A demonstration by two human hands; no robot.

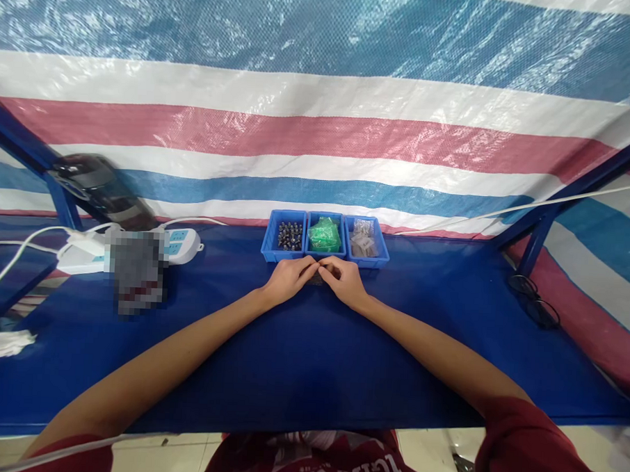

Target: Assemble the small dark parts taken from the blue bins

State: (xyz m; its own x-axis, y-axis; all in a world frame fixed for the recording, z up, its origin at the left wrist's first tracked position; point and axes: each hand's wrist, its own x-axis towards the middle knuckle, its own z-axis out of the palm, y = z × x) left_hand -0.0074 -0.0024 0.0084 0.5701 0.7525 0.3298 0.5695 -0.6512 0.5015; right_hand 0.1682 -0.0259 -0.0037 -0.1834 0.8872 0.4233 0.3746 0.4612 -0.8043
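My left hand [290, 279] and my right hand [343, 282] meet fingertip to fingertip just in front of three joined blue bins. Both are closed in a pinch; what they hold, if anything, is too small to make out. A small dark flat item [316, 278] lies under and between them, partly covered. The left bin holds several small dark metal parts [290, 236], the middle one green plastic packets [324, 234], and the right one clear and greyish packets [363, 239].
On the left of the blue table [309, 375] are a white power strip [184, 247], a blurred-out dark object [137, 273], a dark bottle [105, 192] and crumpled white tissue [6, 343]. Black-framed glasses [535, 303] rest at the right, near the metal frame.
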